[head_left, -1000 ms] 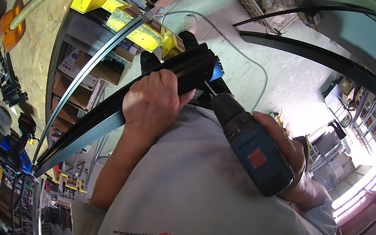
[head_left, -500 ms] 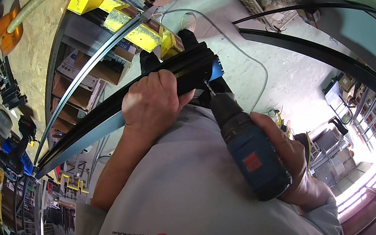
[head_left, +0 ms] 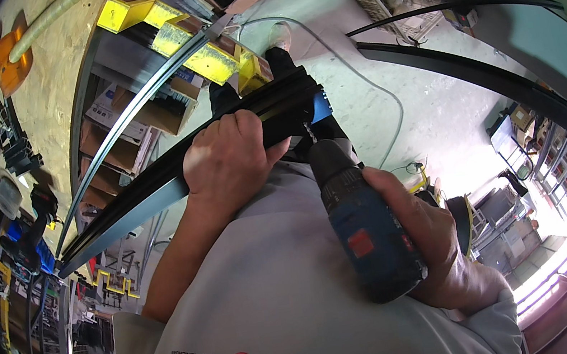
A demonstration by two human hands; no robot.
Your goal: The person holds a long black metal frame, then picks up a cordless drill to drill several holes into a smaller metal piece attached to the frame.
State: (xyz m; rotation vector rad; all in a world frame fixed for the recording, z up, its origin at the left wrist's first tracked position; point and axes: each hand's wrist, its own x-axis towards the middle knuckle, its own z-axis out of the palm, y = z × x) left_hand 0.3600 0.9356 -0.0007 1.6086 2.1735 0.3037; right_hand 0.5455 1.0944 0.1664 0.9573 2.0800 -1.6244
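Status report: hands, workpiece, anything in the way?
Left hand gripping black profile; right hand holding blue drill. Bit near profile's right end, contact unclear. No obstruction visible around bit.

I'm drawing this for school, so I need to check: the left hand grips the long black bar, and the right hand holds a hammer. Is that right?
Not quite: the head view shows that the right hand holds a blue power drill, not a hammer. The left hand does grip the long black bar.

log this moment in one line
left hand: clasps black profile | right hand: holds blue power drill | drill bit: at profile's right end
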